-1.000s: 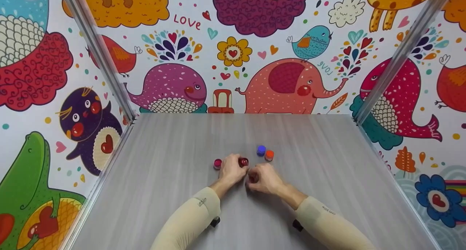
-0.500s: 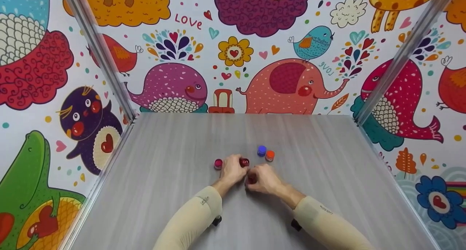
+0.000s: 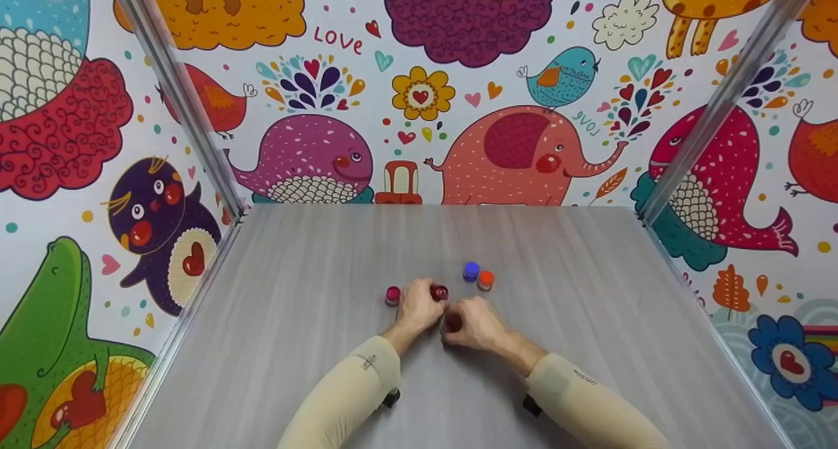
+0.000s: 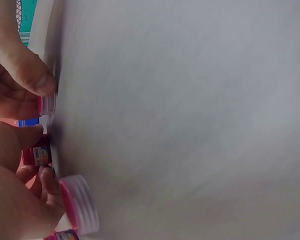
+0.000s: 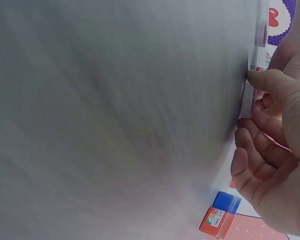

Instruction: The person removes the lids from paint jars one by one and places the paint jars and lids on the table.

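Observation:
My left hand grips a small dark red paint jar, whose label shows in the left wrist view. To its right, my right hand holds a clear ridged lid with red on it between thumb and fingers, close to the tabletop. Its fingers hide part of the lid in the head view. Left of my left hand stands a magenta paint jar. Another ridged lid with a pink face lies near my left hand in the left wrist view.
A blue paint jar and an orange paint jar stand side by side beyond my right hand. The grey table is bounded by metal-framed panels printed with cartoon animals.
Both hands keep nearly the same place and hold. The right hand's fingers have shifted slightly around the lid. The other jars have not moved.

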Available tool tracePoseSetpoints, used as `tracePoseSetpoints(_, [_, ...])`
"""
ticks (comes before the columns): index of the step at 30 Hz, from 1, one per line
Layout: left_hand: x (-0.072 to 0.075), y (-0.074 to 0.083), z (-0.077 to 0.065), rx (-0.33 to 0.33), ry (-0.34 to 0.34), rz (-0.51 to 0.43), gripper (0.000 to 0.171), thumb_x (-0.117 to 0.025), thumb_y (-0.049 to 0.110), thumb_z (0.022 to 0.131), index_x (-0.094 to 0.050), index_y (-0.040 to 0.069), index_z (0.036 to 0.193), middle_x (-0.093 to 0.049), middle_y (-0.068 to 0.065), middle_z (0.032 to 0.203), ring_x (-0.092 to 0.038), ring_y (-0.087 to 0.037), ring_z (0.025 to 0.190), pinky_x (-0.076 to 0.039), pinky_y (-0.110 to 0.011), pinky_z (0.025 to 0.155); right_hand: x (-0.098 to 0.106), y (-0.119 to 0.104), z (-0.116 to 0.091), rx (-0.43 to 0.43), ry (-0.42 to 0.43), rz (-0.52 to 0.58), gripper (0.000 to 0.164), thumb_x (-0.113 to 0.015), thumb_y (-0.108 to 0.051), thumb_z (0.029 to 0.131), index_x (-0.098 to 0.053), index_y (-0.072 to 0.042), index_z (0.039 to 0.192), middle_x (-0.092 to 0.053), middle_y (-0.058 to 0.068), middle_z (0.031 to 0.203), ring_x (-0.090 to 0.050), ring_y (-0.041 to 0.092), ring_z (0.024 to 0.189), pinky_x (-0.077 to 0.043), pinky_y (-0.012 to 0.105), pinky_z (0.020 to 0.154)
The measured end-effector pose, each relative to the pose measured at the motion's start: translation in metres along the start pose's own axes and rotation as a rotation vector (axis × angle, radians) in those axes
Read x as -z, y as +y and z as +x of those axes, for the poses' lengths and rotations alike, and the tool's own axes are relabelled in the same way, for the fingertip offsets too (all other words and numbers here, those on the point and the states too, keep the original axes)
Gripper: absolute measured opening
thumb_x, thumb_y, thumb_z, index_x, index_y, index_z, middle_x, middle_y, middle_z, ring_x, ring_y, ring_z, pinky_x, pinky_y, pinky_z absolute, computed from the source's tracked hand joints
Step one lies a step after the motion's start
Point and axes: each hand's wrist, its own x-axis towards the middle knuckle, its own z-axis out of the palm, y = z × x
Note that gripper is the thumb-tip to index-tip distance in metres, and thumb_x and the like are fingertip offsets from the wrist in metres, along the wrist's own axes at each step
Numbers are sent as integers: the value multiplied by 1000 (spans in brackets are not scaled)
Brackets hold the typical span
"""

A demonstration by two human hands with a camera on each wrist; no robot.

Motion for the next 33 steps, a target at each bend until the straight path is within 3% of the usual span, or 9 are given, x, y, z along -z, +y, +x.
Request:
tracePoseSetpoints(10, [2,3,-3,16,1,-5,32,-92,13,78,-82,4,108,-82,-18,105,-78,-41,105,-62,-58,101,0,0,-1,-6,-3,14,18,-93,-20,81,-78,-10,84,-75,4,74,-50,0,66,-45,21,61])
tracePoseSetpoints(21, [19,25,-11,34,-40,81,33,-93,11,81,-81,3,111,-81,-18,109,-77,-38,108,-61,-54,104,-1,0,-1,-4,4,4,19,-93,-20,81,-78,-10,85,-74,4,75,-50,1,67,-45,21,62])
tracePoseSetpoints(26, [13,17,-7,34,-31,28,38,-93,11,78,-81,3,113,-80,-19,111,-75,-40,112,-60,-57,106,-1,0,0,-12,-2,23,19,-94,-20,80,-77,-10,84,-73,3,74,-50,0,66,-45,21,61])
tracePoseSetpoints(29, [6,8,-4,2,-19,-1,39,-92,9,77,-81,3,114,-79,-20,111,-74,-42,112,-59,-60,106,0,0,0,-12,-6,29,18,-93,-20,81,-78,-9,83,-75,3,74,-51,-1,66,-45,21,61])
tracePoseSetpoints(33, [1,1,-1,-55,-10,27,38,-90,10,76,-81,5,113,-79,-17,108,-74,-40,109,-60,-59,103,1,2,-1,-11,-9,40,17,-92,-21,81,-80,-9,84,-78,3,76,-52,-2,67,-48,21,62])
